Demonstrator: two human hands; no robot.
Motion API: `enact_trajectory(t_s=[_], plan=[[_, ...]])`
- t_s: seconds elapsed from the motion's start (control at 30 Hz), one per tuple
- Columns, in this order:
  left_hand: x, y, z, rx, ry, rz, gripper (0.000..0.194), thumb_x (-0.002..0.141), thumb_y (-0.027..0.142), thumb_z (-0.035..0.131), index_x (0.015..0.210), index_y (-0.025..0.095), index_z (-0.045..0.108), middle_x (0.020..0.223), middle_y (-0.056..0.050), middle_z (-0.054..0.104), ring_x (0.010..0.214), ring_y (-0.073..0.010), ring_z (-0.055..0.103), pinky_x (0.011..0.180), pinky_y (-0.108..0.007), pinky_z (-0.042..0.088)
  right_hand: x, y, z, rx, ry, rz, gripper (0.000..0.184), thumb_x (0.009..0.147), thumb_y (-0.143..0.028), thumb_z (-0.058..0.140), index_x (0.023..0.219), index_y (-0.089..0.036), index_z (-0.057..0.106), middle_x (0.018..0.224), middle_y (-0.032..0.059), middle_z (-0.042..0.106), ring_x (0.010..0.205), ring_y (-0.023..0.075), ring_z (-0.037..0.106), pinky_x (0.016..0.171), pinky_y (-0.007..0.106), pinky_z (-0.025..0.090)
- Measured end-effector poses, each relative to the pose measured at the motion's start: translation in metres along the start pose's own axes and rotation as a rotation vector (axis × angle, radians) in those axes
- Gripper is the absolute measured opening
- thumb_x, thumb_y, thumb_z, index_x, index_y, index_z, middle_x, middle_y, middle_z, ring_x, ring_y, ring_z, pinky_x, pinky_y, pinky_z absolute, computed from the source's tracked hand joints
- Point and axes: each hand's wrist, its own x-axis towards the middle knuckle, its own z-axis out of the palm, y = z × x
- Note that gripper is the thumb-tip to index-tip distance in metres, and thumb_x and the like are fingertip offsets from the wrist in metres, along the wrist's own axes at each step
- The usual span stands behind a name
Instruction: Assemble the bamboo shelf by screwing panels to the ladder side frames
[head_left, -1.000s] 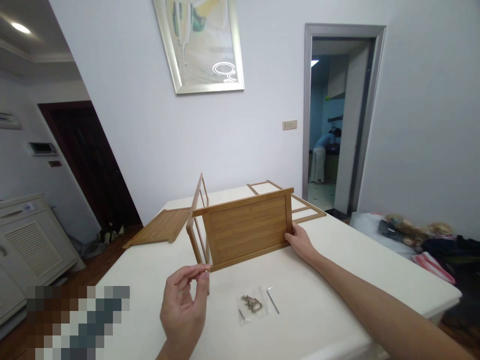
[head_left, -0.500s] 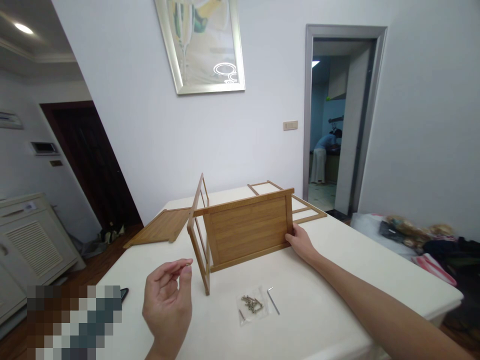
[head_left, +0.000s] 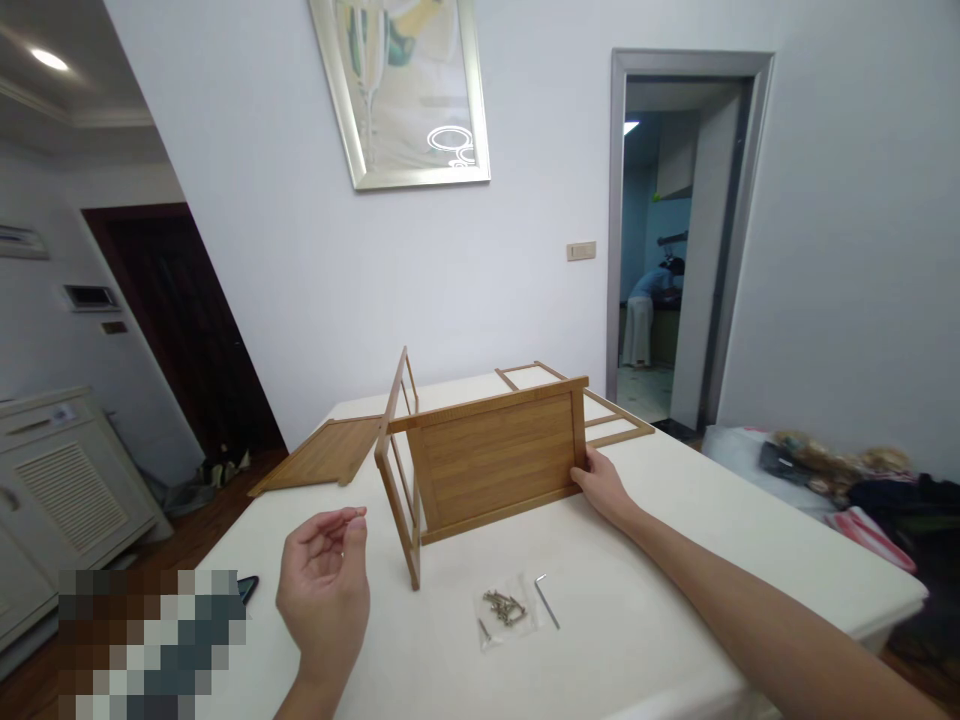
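Note:
My right hand [head_left: 602, 487] grips the right end of a slatless wooden panel [head_left: 499, 455] that stands on its long edge. At its left end the panel meets an upright wooden side frame [head_left: 401, 505] with open bars. To the left of that frame my left hand [head_left: 324, 565] is raised, palm up, with thumb and forefinger pinched together. Whatever lies between those fingertips is too small to make out. In front of the panel lie a clear plastic bag of screws [head_left: 504, 608] and an L-shaped hex key [head_left: 547, 602].
Another wooden panel [head_left: 319, 455] lies at the table's back left. A second open wooden frame [head_left: 619, 435] lies flat behind the standing panel. A dark object [head_left: 248, 588] sits by the left table edge. Through the doorway a person [head_left: 643, 310] leans over a counter.
My left hand has drawn back a little to the left, away from the side frame, still pinched. My right hand and the wooden parts have stayed in place.

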Motion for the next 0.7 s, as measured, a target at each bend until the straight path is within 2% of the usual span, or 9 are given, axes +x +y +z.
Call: enact_trajectory(t_s=[0.4,0.7], plan=[[0.025,-0.035,-0.001,0.010,0.012,-0.138,0.035,0.072,0.040,0.076,0.094,0.017,0.061,0.086,-0.002,0.068,0.076,-0.0137,0.063,0.068,-0.026,0.050,-0.001,-0.002,-0.001,-0.019,-0.004,0.010,0.052,0.060,-0.022,0.048,0.108,-0.017,0.067,0.105,0.0052,0.073,0.096,0.0267,0.064,0.083,0.033,0.050],[0.035,-0.058,-0.002,0.122,-0.026,-0.171,0.040,0.071,0.048,0.073,0.094,0.016,0.062,0.082,-0.002,0.065,0.071,-0.0147,0.060,0.065,-0.028,0.050,-0.002,-0.005,-0.002,-0.011,-0.007,0.013,0.052,0.061,-0.020,0.048,0.109,-0.018,0.067,0.107,0.0044,0.073,0.097,0.0265,0.064,0.084,0.033,0.050]])
